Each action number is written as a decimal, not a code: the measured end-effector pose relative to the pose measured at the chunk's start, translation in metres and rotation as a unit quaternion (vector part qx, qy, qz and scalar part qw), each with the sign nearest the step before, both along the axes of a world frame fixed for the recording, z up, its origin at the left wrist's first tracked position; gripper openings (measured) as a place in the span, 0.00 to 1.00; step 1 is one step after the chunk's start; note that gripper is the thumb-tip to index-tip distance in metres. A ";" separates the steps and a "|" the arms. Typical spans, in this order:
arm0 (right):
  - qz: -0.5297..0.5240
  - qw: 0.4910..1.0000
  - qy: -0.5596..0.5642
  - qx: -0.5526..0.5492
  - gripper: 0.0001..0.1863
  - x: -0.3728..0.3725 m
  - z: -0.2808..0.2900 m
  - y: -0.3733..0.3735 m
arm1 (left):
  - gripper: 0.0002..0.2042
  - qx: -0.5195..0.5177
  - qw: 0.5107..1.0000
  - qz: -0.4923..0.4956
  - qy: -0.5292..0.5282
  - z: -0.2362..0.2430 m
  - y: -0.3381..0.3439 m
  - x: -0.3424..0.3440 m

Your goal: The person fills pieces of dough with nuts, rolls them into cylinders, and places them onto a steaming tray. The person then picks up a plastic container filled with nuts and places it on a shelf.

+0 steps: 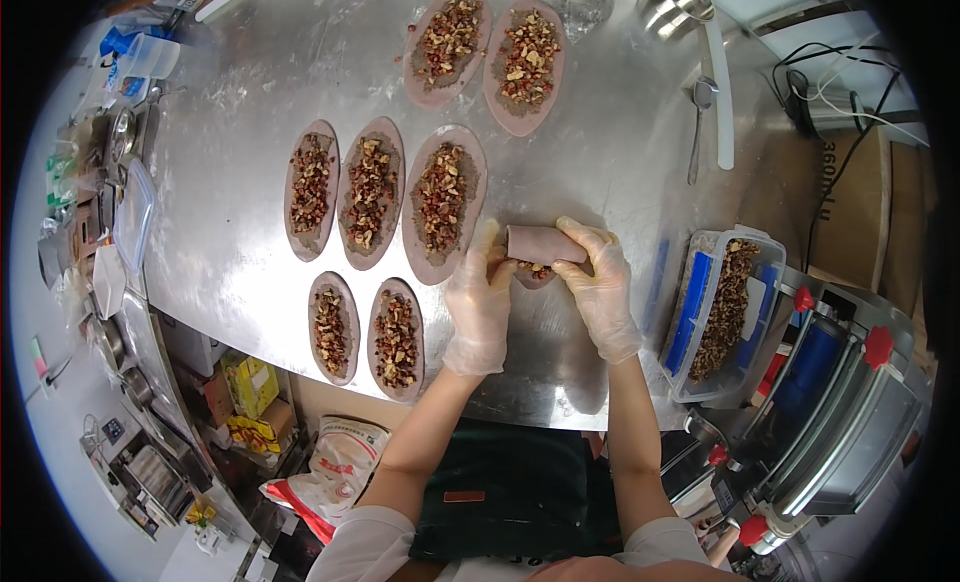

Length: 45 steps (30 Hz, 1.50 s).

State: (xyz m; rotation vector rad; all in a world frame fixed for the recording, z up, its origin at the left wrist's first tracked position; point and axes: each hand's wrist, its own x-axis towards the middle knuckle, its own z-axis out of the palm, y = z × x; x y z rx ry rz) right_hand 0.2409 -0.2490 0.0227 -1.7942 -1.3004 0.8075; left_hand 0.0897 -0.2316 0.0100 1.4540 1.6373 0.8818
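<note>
A mauve dough piece (pixel 543 245) is partly rolled over on itself on the metal table, with some chopped nuts (pixel 535 271) showing beneath its near edge. In a clear glove, my left hand (pixel 478 307) pinches its left end between thumb and fingers. On the other end, my right hand (pixel 603 292), gloved too, has its fingers over the far side and the thumb at the near side. Just left of my left hand lies a flat dough oval (pixel 423 254) spread with brown paste and chopped nuts. Several similar ovals (pixel 371 187) lie farther left, nearer me and at the far side.
To the right stands a clear plastic tub (pixel 727 312) of chopped nuts, beside a machine with red knobs (pixel 850 382). A spoon (pixel 697 122), a white strip (pixel 720 97) and metal bowls (pixel 678 7) lie at the far right. The metal table (pixel 230 182) has a near edge before my apron.
</note>
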 end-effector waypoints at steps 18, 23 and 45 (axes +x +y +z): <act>-0.013 1.000 -0.006 -0.008 0.23 -0.001 0.002 0.005 | 0.13 0.019 0.998 0.005 -0.061 -0.003 -0.012 -0.009; -0.010 1.000 -0.018 -0.013 0.23 0.001 0.001 0.005 | 0.14 0.158 0.981 -0.115 -0.009 0.002 -0.008 -0.012; 0.035 0.995 0.042 0.082 0.33 -0.001 -0.014 -0.014 | 0.39 0.142 0.864 -0.466 0.124 0.012 0.067 -0.016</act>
